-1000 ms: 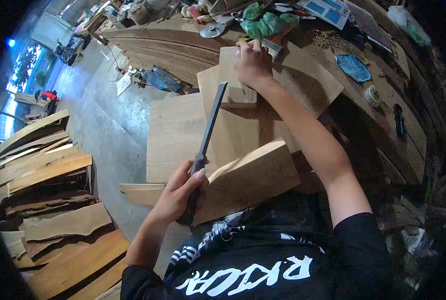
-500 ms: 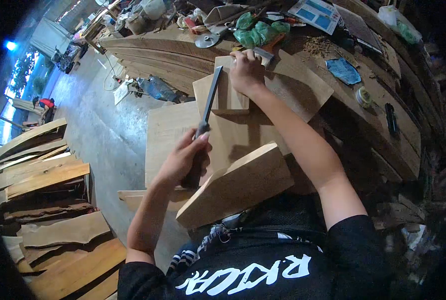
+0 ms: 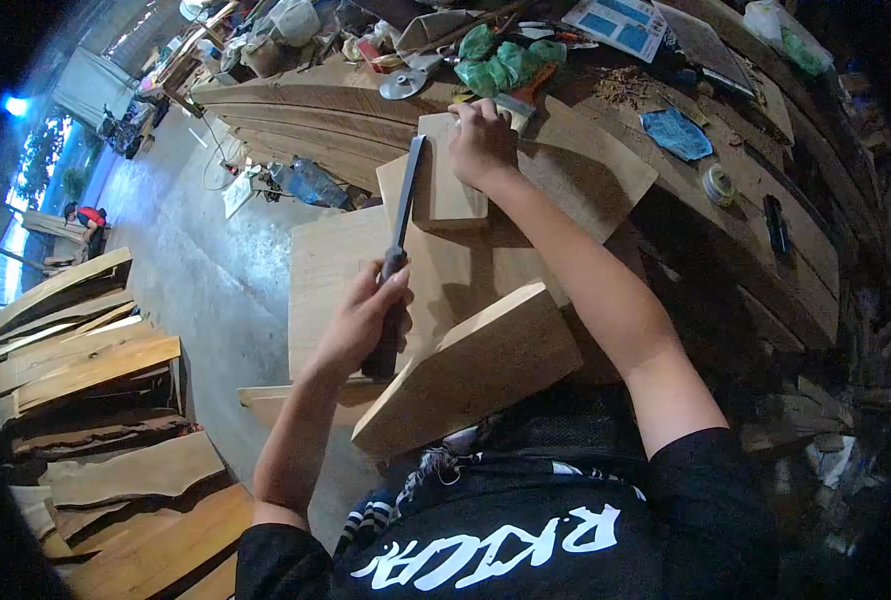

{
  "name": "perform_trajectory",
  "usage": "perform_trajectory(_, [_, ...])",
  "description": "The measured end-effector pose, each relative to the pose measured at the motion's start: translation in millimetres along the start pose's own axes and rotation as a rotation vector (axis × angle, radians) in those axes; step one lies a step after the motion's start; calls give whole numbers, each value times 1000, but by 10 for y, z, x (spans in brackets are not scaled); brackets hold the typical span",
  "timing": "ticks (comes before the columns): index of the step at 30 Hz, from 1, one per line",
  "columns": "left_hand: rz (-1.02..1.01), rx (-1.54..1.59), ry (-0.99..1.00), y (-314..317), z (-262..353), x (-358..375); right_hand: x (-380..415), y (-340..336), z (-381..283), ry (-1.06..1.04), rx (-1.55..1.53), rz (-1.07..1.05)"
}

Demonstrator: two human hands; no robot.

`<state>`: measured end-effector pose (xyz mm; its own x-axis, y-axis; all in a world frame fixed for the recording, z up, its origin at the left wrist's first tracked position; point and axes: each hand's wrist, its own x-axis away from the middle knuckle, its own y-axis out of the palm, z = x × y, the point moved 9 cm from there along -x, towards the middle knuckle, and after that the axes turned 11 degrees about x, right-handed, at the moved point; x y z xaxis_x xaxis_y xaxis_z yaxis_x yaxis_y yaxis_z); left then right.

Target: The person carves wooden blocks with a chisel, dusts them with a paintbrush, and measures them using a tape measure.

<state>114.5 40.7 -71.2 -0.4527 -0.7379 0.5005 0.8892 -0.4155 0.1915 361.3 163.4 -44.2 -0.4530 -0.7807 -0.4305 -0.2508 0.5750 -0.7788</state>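
Note:
My left hand [image 3: 371,315] is closed around the dark handle of a long flat chisel [image 3: 408,195], its blade pointing away from me. The blade runs along the left side of a small wooden block [image 3: 451,195], over a flat board [image 3: 336,265]. At the far end of that block, my right hand [image 3: 483,145] has its fingers curled over the top edge; the fingertips are partly hidden. A thick, angled wooden piece [image 3: 476,375] lies tilted between my forearms, close to my body.
A workbench of thick planks [image 3: 306,100] holds green plastic [image 3: 506,62], a metal disc [image 3: 403,84], a blue cloth [image 3: 677,134], a tape roll [image 3: 719,186] and a black tool [image 3: 776,225]. Stacked boards [image 3: 116,375] stand at left. A person [image 3: 91,220] crouches far off.
The view has shifted slightly. The chisel has turned a little more upright, its tip moving left relative to the small block. Both hands keep their places on the chisel and block.

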Motion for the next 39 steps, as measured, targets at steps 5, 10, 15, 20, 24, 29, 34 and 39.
perform_trajectory(5, [-18,64,-2,-38,-251,328,2,5,2,-11,21,-4])
perform_trajectory(10, [-37,-8,52,-128,-381,411,5,-37,-8,1,25,5])
perform_trajectory(15, [-21,25,-10,-32,-200,408,-2,-39,-5,-6,8,5])
perform_trajectory(20, [-18,-16,-9,-74,18,59,0,-41,-15,-15,10,23])
perform_trajectory(24, [-6,-23,-7,-88,166,-194,19,-78,-29,-35,18,23])
perform_trajectory(29, [-11,-15,1,-88,195,-278,18,-29,-11,-39,-13,59])
perform_trajectory(34, [2,-19,-6,-173,44,-18,16,-71,-17,-24,-12,59])
perform_trajectory(39, [-39,50,-7,-200,-250,410,21,-62,-11,-24,-17,66])
